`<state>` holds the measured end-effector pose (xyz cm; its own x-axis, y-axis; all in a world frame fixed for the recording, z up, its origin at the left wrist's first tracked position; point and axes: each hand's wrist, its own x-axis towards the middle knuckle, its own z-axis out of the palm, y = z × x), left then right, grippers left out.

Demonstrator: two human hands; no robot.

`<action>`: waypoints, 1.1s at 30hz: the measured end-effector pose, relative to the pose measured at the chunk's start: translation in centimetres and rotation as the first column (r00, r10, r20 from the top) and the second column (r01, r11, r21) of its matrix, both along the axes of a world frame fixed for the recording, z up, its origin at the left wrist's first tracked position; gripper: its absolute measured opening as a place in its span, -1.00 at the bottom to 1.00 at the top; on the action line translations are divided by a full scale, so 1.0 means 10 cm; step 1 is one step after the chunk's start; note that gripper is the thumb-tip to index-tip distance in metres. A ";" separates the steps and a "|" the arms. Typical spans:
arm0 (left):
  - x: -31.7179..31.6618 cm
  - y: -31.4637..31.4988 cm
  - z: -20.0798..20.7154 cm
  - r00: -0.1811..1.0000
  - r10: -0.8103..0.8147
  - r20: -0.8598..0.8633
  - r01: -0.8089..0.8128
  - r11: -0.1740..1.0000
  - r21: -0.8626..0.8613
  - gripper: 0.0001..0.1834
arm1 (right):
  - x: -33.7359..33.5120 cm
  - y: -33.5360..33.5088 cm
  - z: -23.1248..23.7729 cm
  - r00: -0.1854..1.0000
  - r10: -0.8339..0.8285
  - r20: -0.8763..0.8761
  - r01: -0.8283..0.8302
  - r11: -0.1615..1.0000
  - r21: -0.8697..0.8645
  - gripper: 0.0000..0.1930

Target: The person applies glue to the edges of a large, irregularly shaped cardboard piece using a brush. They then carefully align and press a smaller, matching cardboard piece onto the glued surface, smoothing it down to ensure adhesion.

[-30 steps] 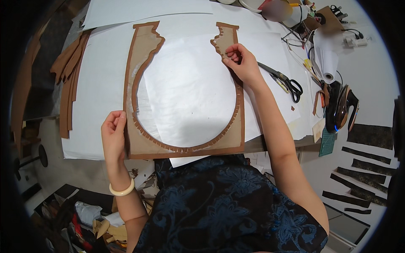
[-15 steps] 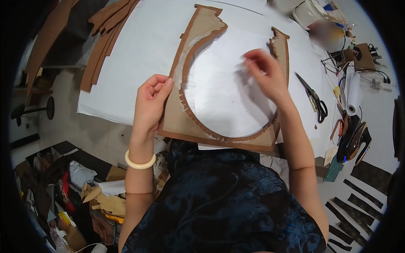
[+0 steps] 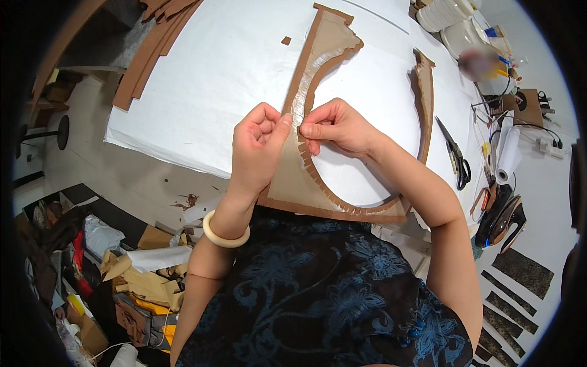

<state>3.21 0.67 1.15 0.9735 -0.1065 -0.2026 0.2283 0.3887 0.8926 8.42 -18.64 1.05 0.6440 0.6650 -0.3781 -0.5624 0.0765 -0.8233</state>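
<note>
Left grip (image 3: 260,150), right grip (image 3: 339,127): pinching tan panel (image 3: 292,185) | scissors (image 3: 454,151) right | scrap (image 3: 286,41) left

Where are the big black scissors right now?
In the head view, the black-handled scissors lie on the white-covered table toward the right, between the right side of the brown-edged beige piece and the white paper roll.

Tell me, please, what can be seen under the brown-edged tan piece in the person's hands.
White sheeting shows through the curved opening of the brown-edged tan piece and beyond its left edge. Whatever lies directly beneath its solid parts is covered and cannot be seen.
</note>
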 end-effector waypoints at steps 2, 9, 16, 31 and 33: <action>0.00 0.00 -0.03 1.000 -0.017 0.021 0.016 1.000 0.023 -0.84 | -0.01 0.02 0.06 1.000 0.001 0.010 -0.001 1.000 -0.031 -0.86; -0.02 -0.08 0.06 1.000 -0.001 -0.015 0.000 0.999 -0.048 -0.81 | -0.04 -0.02 0.05 0.999 -0.039 -0.008 0.039 0.999 -0.024 -0.84; -0.03 -0.06 -0.03 0.999 -0.026 0.028 0.026 1.000 0.000 -0.80 | 0.00 -0.07 0.05 0.998 -0.058 -0.037 0.058 0.998 -0.005 -0.85; -0.03 -0.12 -0.09 0.998 0.047 0.028 -0.045 0.997 -0.063 -0.79 | -0.05 -0.06 0.07 0.996 0.088 0.034 -0.083 0.990 -0.115 -0.83; -0.03 -0.11 -0.08 0.998 0.056 0.010 -0.056 0.997 -0.058 -0.79 | -0.09 -0.04 0.11 0.998 0.047 0.041 -0.040 0.985 -0.167 -0.83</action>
